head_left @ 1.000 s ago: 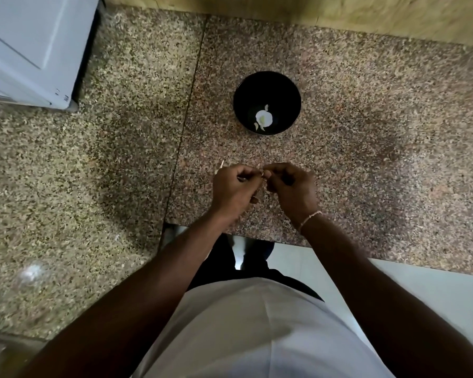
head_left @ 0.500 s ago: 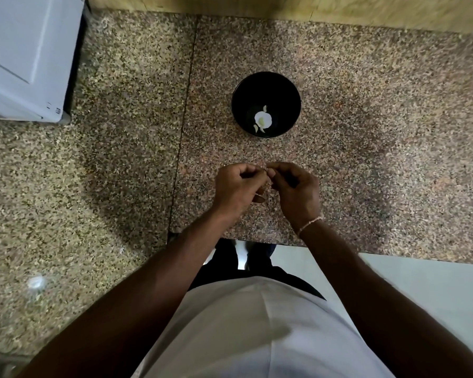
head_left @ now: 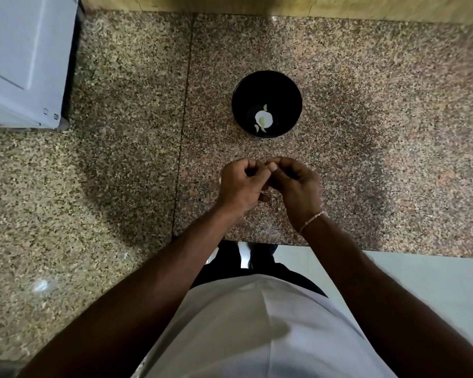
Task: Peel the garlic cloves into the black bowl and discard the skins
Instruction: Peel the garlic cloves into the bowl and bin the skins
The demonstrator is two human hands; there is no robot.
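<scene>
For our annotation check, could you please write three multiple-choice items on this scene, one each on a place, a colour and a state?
1. Where does the bowl stand relative to the hands?
A. Beyond them, farther from the person
B. Left of them, against the white appliance
C. Between them and the person

2. What colour is the bowl?
A. White
B. Black
C. Red

3. How are the left hand and right hand placed?
A. Flat on the counter, far apart
B. One inside the bowl
C. Together, fingers curled, fingertips meeting

Answers: 1 A, it sits on the granite counter past the hands. 2 B, its rim and wall are black, with pale pieces inside. 3 C, both hands meet above the counter; what they pinch is hidden.
</scene>
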